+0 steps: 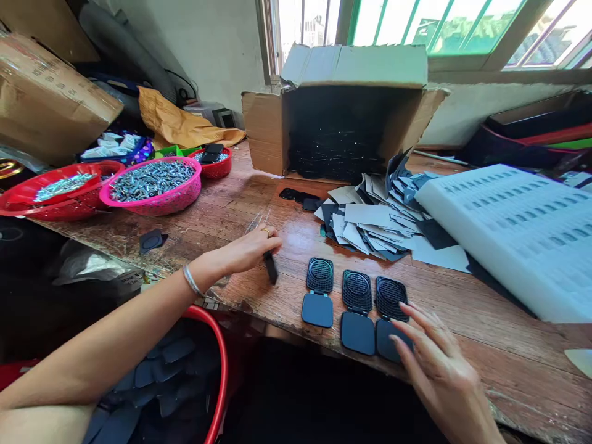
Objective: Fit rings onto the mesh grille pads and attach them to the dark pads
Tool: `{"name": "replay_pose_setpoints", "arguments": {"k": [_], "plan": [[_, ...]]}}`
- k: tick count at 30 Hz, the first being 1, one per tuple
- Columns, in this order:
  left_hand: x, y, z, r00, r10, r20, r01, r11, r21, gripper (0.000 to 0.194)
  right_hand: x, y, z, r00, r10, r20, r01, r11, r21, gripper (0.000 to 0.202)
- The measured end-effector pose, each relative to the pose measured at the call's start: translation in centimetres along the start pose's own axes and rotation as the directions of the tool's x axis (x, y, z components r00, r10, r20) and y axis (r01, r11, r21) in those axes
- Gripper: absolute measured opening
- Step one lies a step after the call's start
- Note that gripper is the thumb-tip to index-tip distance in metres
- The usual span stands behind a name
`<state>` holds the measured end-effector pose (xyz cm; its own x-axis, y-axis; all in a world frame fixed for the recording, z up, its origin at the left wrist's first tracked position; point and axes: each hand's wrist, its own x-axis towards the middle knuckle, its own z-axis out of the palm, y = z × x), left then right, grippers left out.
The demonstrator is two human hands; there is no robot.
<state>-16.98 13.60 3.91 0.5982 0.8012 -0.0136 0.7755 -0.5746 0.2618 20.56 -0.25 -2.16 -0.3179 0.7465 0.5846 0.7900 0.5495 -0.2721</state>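
My left hand [253,248] is closed on a dark flat piece [271,267], seen nearly edge-on above the wooden table. Three black hinged cases lie unfolded in a row: a left one [318,308], a middle one [357,333] and a right one [391,297]. Each has a gridded half with a round ring and a smooth half. Over the right case hovers my right hand [437,354], its fingers apart and partly covering the smooth half. Whether its fingertips touch the case I cannot tell.
A cardboard box [263,132] opens toward me, beside loose grey and black cards [370,216]. White slotted foam [513,216] stands right. Pink [152,206] and red baskets [69,213] of small metal parts sit left. Below the edge, a red tub [221,370] holds dark pieces.
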Motion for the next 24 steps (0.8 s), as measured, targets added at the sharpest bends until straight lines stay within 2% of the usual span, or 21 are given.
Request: {"name": "replay_pose_setpoints", "arguments": {"k": [3, 8, 11, 15, 18, 20, 22, 24], "plan": [[-1.9, 0.6, 1.3, 0.990, -0.010, -0.137, 0.001, 0.998, -0.064, 0.028, -1.0, 1.6, -0.9, 0.997, 0.070, -0.039, -0.069, 0.997, 0.019, 0.025], [-5.2, 0.5, 3.6, 0.979, -0.097, -0.179, 0.080, 0.992, -0.099, 0.026, -2.4, 3.6, -0.9, 0.982, 0.166, -0.095, -0.163, 0.986, 0.043, 0.025], [-6.3, 0.7, 4.3, 0.958, -0.158, -0.239, 0.137, 0.985, -0.100, 0.026, -3.0, 4.3, -0.4, 0.974, 0.200, -0.108, -0.196, 0.979, 0.047, 0.026], [-5.8, 1.9, 5.5, 0.931, -0.228, -0.287, 0.207, 0.973, -0.101, 0.027, -3.2, 4.4, 0.0, 0.963, 0.239, -0.125, -0.235, 0.971, 0.053, 0.024], [-4.5, 3.0, 6.6, 0.885, -0.366, -0.289, 0.352, 0.930, -0.101, 0.056, -3.1, 4.4, 0.2, 0.959, 0.246, -0.139, -0.244, 0.969, 0.035, 0.022], [-3.7, 3.4, 6.9, 0.868, -0.421, -0.264, 0.416, 0.906, -0.078, 0.067, -3.0, 4.4, 0.3, 0.961, 0.232, -0.151, -0.231, 0.973, 0.026, 0.021], [-2.8, 3.4, 6.7, 0.894, -0.398, -0.205, 0.396, 0.917, -0.053, 0.064, -3.0, 4.4, 0.4, 0.964, 0.216, -0.157, -0.216, 0.976, 0.017, 0.020], [-2.1, 3.3, 5.9, 0.936, -0.328, -0.130, 0.324, 0.945, -0.051, 0.053, -2.9, 4.5, 0.5, 0.967, 0.198, -0.159, -0.200, 0.980, 0.001, 0.019]]}}
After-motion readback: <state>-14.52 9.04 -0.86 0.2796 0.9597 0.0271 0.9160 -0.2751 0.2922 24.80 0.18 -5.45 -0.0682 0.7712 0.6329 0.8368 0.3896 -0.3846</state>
